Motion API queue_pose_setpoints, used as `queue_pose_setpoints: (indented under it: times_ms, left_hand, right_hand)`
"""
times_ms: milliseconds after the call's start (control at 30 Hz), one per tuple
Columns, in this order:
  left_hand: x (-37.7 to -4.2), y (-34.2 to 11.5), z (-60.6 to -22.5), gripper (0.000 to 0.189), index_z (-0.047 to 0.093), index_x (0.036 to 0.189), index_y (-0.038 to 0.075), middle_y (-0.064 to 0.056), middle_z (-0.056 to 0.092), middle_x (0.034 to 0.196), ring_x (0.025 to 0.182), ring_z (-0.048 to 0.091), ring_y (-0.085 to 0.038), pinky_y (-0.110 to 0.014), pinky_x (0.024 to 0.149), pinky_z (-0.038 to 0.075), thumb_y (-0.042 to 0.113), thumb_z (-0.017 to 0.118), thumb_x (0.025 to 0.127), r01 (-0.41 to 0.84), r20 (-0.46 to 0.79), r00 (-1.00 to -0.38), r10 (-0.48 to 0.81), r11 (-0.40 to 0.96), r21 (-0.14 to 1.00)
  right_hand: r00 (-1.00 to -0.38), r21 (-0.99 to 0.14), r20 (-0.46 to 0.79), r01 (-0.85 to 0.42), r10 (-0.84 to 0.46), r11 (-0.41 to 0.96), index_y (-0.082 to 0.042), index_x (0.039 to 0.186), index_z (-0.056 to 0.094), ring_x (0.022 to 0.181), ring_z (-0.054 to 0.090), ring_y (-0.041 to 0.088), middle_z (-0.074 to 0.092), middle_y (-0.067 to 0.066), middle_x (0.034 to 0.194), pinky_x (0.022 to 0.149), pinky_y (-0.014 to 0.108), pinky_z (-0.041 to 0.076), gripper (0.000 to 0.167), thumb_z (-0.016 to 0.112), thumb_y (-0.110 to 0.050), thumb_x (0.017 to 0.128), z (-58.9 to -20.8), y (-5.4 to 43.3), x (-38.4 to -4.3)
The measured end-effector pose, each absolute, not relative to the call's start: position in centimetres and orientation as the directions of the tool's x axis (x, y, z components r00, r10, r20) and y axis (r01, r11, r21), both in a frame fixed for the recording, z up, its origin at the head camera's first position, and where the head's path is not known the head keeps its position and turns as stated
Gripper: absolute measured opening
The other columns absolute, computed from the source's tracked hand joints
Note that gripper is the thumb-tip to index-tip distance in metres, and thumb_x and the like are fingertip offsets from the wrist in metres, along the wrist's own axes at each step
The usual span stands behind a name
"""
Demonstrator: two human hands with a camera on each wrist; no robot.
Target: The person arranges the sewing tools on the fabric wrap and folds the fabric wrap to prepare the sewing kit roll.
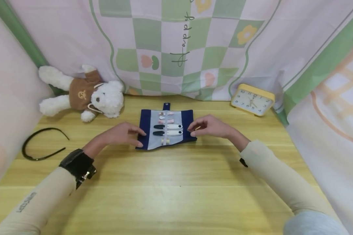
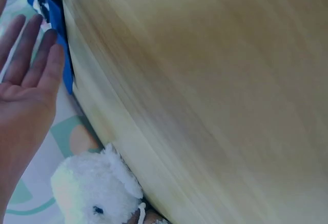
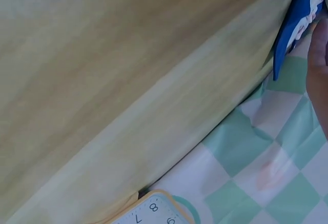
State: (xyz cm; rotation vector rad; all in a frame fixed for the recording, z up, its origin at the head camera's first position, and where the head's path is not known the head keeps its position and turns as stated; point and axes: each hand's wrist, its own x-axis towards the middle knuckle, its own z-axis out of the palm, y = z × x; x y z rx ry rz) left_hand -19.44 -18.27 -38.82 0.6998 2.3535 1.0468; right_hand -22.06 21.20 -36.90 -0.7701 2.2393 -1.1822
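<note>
A navy fold-out case [image 1: 144,129] lies spread on the table, its pale lining facing up and a snap tab [image 1: 166,106] at its far edge. Under a strap down its middle sit two black-and-white clips [image 1: 174,126], small pink bow-like pieces [image 1: 170,121] and a small yellowish piece [image 1: 165,141]. The left hand [image 1: 122,134] rests its fingertips at the case's left flap, with fingers extended in the left wrist view. Over the right flap, the right hand [image 1: 210,126] has loosely bent fingers with thumb and forefinger apart; only part of it shows in the right wrist view.
A white plush bear [image 1: 85,93] in a brown top lies at the back left. In front of it is a black headband [image 1: 27,140]. A yellow-framed clock [image 1: 253,99] leans at the back right. Patterned cloth [image 1: 176,78] hangs behind the wooden table [image 1: 164,186].
</note>
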Motion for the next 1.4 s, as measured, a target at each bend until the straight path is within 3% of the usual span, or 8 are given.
queue_pose_setpoints:
  times_ms: [367,933,1100,1267,1400]
  left_hand:
    - [-19.2,-17.2,-39.4,0.045,0.076,0.122,0.014,-0.011,0.061,0.139,0.136,0.05,-0.033,-0.05,0.112,0.038,0.033,0.086,0.083,0.317,-0.213,-0.696,0.686,0.559,0.766]
    - [-19.4,-17.1,-39.3,0.037,0.076,0.121,0.012,-0.015,0.059,0.14,0.136,0.05,-0.034,-0.049,0.11,0.041,0.02,0.084,0.086,0.372,-0.216,-0.662,0.717,0.565,0.736]
    - [-19.4,-17.3,-39.1,0.025,0.079,0.112,0.01,-0.014,0.067,0.129,0.125,0.059,-0.033,-0.048,0.104,0.047,0.018,0.08,0.089,0.379,-0.17,-0.682,0.712,0.542,0.75]
    - [-19.5,-17.5,-38.8,0.018,0.08,0.108,0.008,-0.004,0.075,0.107,0.103,0.068,-0.021,-0.04,0.09,0.055,0.017,0.077,0.093,0.393,-0.124,-0.697,0.706,0.521,0.758]
    - [-19.6,-17.6,-38.3,0.017,0.079,0.107,0.009,-0.003,0.074,0.105,0.098,0.068,-0.017,-0.037,0.086,0.056,0.02,0.074,0.095,0.355,-0.117,-0.732,0.671,0.523,0.775]
  right_hand:
    - [-0.643,-0.839,-0.168,-0.304,-0.747,0.451,-0.003,0.114,0.075,0.099,0.067,0.025,0.073,0.01,0.109,0.085,0.032,0.057,0.025,0.078,-0.014,0.091,-37.6,20.6,-21.1]
    - [-0.644,-0.803,-0.16,-0.355,-0.748,0.478,-0.001,0.106,0.078,0.088,0.066,0.021,0.075,0.006,0.098,0.077,0.028,0.055,0.015,0.071,-0.01,0.096,-37.8,20.5,-20.9]
    - [-0.654,-0.792,-0.16,-0.362,-0.74,0.491,-0.001,0.104,0.078,0.086,0.066,0.02,0.075,0.007,0.096,0.075,0.027,0.055,0.014,0.071,-0.01,0.096,-37.5,20.5,-20.9]
    - [-0.654,-0.781,-0.155,-0.377,-0.74,0.497,0.0,0.105,0.077,0.083,0.065,0.019,0.074,0.01,0.096,0.073,0.027,0.055,0.015,0.068,-0.011,0.098,-37.3,20.6,-21.1]
    - [-0.669,-0.771,-0.145,-0.385,-0.729,0.507,-0.003,0.103,0.076,0.08,0.063,0.018,0.073,0.007,0.094,0.072,0.028,0.054,0.014,0.067,-0.013,0.1,-36.9,20.8,-21.3]
